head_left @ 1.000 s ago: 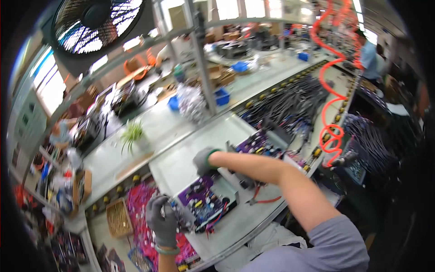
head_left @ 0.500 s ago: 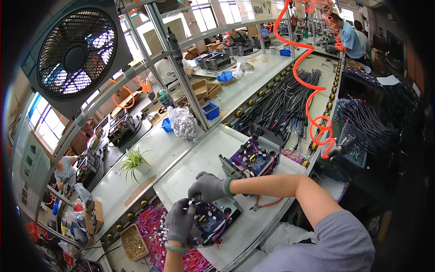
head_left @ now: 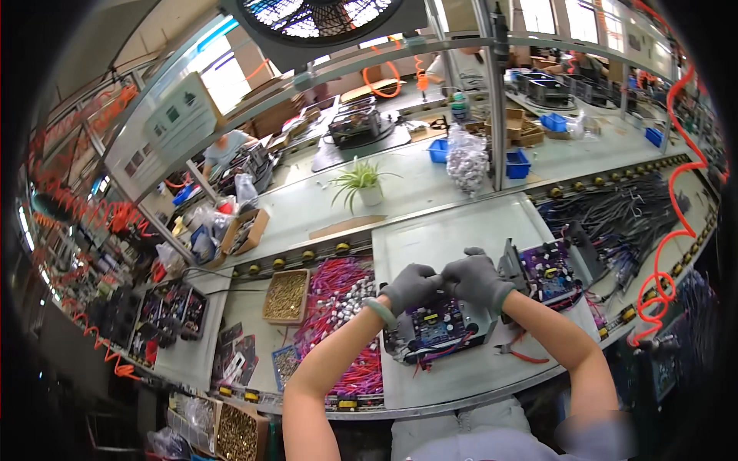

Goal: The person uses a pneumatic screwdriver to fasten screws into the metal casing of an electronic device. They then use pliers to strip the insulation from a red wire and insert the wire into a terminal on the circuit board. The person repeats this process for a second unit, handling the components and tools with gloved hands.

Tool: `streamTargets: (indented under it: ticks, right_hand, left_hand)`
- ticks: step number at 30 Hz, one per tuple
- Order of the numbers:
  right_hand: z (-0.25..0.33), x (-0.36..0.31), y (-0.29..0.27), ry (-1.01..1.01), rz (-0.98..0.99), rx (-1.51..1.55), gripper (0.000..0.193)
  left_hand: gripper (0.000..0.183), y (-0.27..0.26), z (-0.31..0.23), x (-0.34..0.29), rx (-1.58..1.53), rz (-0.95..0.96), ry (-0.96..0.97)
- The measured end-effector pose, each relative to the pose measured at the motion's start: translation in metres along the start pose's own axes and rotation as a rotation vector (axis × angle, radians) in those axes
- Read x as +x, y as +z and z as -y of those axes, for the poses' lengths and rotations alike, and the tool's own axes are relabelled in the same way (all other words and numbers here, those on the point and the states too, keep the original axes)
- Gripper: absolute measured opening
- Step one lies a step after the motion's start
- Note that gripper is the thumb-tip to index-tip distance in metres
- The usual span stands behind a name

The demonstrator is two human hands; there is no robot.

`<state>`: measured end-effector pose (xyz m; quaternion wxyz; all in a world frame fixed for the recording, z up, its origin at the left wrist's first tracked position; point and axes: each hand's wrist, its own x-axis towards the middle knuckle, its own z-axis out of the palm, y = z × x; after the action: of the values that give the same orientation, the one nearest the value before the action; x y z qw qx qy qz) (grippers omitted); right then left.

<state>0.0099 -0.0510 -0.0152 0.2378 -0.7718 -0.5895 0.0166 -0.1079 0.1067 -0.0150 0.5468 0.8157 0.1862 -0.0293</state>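
Observation:
Both my hands wear grey gloves and meet above the far edge of a purple circuit board unit [head_left: 440, 326], which lies on a pale board [head_left: 419, 388]. My left hand [head_left: 413, 287] is closed, fingertips bent together over the unit's upper left. My right hand [head_left: 475, 281] is closed as well, its fingertips close against the left's. Whatever sits between the fingers is too small or hidden to make out. A second circuit board unit [head_left: 547, 270] with metal plates stands to the right. Red-handled pliers [head_left: 523, 354] lie between the units, nearer to me.
Left of the board is a pile of red and purple wires [head_left: 338, 280] with white connectors, beside a box of small brass-coloured parts [head_left: 286, 296]. Black cables [head_left: 615, 207] lie at right, near a hanging orange coiled hose [head_left: 667, 269]. A potted plant [head_left: 369, 188] stands behind.
My view has swung to the left, so the wires and parts box show more fully. Both hands remain together over the near unit, the fingertips now closer to each other.

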Motion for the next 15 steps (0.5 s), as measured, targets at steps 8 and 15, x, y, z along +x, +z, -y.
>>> streamTargets:
  ticks: [8,15]
  right_hand:
    - [-0.007,0.001,0.007,-0.020,-0.238,0.196,0.011]
    - [-0.004,-0.002,-0.001,-0.049,-0.257,0.215,0.011]
  left_hand:
    - [0.033,0.005,-0.007,-0.004,-0.256,0.057,-0.045]
    - [0.035,0.009,-0.011,-0.010,0.552,-0.233,0.256]
